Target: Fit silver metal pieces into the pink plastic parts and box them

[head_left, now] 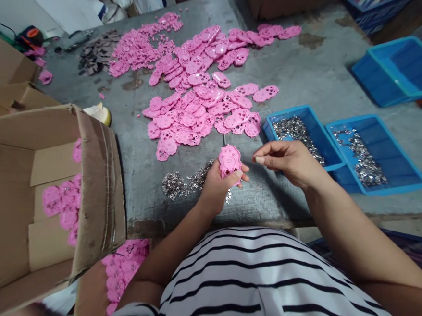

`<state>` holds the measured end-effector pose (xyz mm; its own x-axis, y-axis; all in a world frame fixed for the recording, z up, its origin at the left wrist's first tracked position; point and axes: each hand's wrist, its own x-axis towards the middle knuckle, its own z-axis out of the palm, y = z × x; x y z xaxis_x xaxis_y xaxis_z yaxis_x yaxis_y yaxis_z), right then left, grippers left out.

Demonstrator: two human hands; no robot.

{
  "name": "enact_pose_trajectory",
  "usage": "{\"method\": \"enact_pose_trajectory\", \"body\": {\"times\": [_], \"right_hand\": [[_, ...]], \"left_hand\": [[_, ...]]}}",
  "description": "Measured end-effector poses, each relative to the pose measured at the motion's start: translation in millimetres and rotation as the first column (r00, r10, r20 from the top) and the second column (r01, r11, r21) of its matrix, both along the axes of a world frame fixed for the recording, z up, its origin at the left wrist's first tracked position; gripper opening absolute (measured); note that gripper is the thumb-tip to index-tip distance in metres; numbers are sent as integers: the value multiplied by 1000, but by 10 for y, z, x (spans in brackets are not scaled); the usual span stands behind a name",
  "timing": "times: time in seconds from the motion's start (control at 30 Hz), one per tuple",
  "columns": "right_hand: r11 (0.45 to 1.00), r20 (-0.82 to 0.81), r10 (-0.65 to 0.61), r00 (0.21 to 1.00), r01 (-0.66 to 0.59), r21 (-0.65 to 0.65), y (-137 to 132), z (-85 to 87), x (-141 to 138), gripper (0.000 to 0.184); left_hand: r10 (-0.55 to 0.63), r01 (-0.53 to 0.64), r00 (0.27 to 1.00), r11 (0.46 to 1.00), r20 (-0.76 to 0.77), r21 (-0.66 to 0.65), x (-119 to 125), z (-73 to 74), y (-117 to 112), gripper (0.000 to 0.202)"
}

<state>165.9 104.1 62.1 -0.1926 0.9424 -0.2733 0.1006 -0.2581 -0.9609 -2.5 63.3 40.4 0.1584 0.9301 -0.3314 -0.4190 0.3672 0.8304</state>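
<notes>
My left hand (218, 184) grips a pink plastic part (230, 160) and holds it upright over the grey table (309, 74). Just to its right, my right hand (287, 162) is closed in a pinch with thumb and forefinger together; what they hold is too small to make out. A loose heap of small shiny metal pieces (183, 181) lies on the table under and left of my left hand. A large spread of the same pink parts (200, 113) covers the table beyond my hands.
Two blue trays (303, 113) (393, 174) with metal pieces sit at the right, another blue tray (396, 73) behind them. An open cardboard box (97, 185) with pink parts stands at the left. Dark small pieces (97, 53) lie far left.
</notes>
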Motion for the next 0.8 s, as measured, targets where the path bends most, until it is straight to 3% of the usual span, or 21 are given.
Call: {"method": "enact_pose_trajectory", "body": {"times": [0.2, 0.43, 0.63, 0.8], "right_hand": [[992, 65, 31, 997, -38, 117, -63, 0, -62, 31], [935, 175, 59, 983, -116, 336, -119, -89, -156, 21], [823, 363, -66, 929, -156, 547, -246, -267, -288, 22], [766, 420, -33, 907, -247, 594, -312, -314, -334, 29]], "left_hand": [[111, -112, 993, 994, -43, -19, 45, 28, 18, 28], [186, -187, 982, 982, -32, -32, 78, -5, 32, 28], [260, -247, 960, 962, 107, -119, 108, -48, 43, 37], [271, -245, 945, 958, 185, -152, 64, -100, 46, 36]]}}
